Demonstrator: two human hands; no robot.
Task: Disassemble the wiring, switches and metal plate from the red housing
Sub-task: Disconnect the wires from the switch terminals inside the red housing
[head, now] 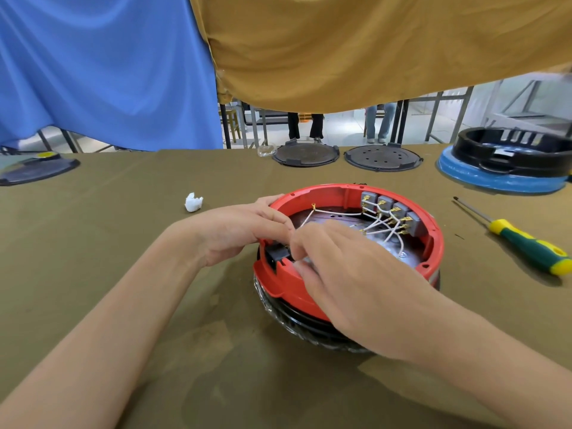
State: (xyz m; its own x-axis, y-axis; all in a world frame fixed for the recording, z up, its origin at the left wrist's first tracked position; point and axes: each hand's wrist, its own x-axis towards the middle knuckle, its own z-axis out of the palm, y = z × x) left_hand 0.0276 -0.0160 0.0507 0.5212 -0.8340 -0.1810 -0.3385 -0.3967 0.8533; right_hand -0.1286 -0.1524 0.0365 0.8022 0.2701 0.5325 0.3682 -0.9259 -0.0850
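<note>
At table centre sits the red housing [431, 243]; my left hand [235, 233] grips its 9 o'clock rim, right hand [349, 274] fingers curled at the black socket [277, 253], pinch hidden. White wires [376, 226] look thin, floppy; pull by terminals.

We work at a worktop [93, 243] covered in olive-brown cloth. Near its middle sits the round red plastic housing [435, 243] on a black base. To the right lies a screwdriver with a green and yellow handle [526, 243], well apart from the housing. To the left rests a small crumpled white wad [193, 202]. Along the far edge lie two round dark perforated plates [305, 154] side by side, a black ring-shaped shell on a blue base [507, 162] at far right, and a flat dark lid with a yellow button [34, 170] at far left.
</note>
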